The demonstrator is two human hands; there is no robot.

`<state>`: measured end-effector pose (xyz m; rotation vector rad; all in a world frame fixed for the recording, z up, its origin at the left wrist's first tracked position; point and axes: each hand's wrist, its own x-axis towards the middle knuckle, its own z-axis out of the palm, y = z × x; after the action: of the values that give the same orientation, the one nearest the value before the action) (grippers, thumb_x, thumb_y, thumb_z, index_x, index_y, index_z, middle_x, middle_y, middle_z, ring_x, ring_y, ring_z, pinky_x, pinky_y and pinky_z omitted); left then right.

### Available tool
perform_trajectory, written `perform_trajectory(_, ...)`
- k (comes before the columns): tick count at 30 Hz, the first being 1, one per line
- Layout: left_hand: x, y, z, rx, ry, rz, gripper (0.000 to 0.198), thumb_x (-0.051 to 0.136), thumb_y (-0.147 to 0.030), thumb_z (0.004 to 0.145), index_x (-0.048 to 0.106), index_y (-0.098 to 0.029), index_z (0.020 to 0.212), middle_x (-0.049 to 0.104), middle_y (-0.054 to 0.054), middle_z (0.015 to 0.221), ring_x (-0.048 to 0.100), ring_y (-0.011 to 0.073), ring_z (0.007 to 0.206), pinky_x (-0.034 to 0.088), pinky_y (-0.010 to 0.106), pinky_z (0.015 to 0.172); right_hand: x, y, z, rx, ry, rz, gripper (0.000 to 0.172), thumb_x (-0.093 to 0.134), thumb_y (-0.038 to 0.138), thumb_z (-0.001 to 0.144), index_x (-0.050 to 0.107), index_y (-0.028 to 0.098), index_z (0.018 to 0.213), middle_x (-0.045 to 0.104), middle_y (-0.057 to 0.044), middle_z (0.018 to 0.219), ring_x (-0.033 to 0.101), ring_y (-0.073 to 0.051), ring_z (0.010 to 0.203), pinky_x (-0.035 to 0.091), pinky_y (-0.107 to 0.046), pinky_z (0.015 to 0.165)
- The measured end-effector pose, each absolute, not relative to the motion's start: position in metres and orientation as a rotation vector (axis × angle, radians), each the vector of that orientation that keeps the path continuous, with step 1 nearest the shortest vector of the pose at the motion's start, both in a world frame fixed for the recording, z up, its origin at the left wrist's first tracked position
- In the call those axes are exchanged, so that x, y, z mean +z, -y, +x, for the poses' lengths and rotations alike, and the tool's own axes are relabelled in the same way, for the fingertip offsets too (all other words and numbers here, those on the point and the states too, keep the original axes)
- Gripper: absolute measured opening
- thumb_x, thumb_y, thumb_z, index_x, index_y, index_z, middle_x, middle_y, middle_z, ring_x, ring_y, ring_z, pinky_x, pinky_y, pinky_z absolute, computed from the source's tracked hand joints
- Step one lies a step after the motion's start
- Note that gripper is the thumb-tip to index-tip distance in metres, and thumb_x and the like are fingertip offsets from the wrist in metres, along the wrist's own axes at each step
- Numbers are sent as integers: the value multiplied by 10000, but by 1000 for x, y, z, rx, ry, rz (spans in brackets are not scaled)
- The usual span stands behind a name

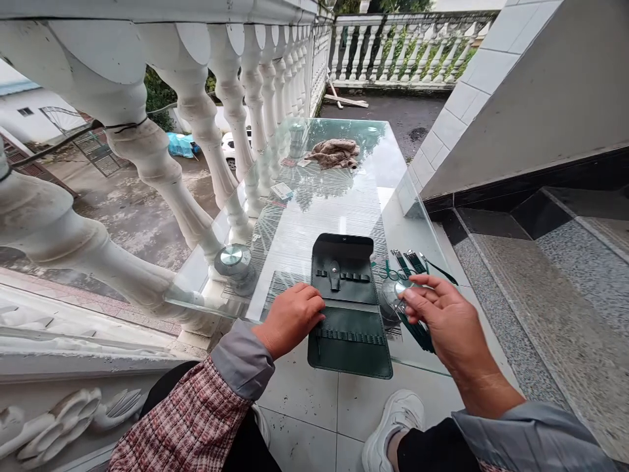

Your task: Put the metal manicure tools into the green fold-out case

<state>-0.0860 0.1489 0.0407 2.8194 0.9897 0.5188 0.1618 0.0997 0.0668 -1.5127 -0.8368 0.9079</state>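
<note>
Lying unfolded on the glass bench (339,219), the manicure case (350,320) is exposing its loops (354,338); the left hand (293,316) is gripping its edge, probably for steadiness; the right hand's (445,314) fingers are pinching near nail clippers (417,263), contents unclear.

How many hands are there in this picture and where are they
2. The left hand is at the left edge of the green case; the right hand is by the tools right of it.
</note>
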Motion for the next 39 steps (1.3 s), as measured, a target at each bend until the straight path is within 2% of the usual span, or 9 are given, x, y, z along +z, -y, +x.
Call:
perform_trajectory(7,40,-148,-85,430,-1007,2811,62,598,-214,848,555,-177,823,589,30,913,521,174,838,458,293,726,61,-107,112,1091,1113,-1599,400,636,441,663,550,188,961,620,-6,702,533,-112,522,450,-242,460)
perform_trajectory(13,40,-148,-85,367,-1011,2823,56,562,-184,864,562,-173,809,589,26,861,526,170,828,460,287,740,51,-115,90,972,1353,-1667,278,546,355,726,570,204,959,607,13,637,532,-126,540,444,-260,535)
perform_trajectory(23,42,-146,-87,331,-995,2815,66,545,-175,876,561,-162,813,586,34,860,540,172,864,467,286,759,42,-121,82,934,1516,-1761,262,508,331,739,563,203,960,622,20,621,556,-147,555,421,-280,592)
perform_trajectory(29,41,-146,-87,306,-1011,2815,67,547,-188,877,559,-167,815,585,30,872,539,174,876,465,292,766,43,-122,84,863,1665,-1798,254,482,321,770,610,208,958,658,-1,683,600,-175,661,418,-289,637)
perform_trajectory(34,40,-146,-87,283,-1029,2804,68,538,-194,883,563,-167,826,590,25,883,537,171,898,465,286,779,44,-122,83,677,1888,-1754,226,452,261,810,650,214,909,674,-41,886,607,-191,824,420,-297,721)
perform_trajectory(39,40,-147,-87,278,-1013,2808,71,541,-204,885,576,-162,840,595,25,886,535,170,893,462,284,798,43,-120,86,656,2017,-1690,237,434,225,841,667,219,883,641,-40,872,596,-176,823,426,-289,744)
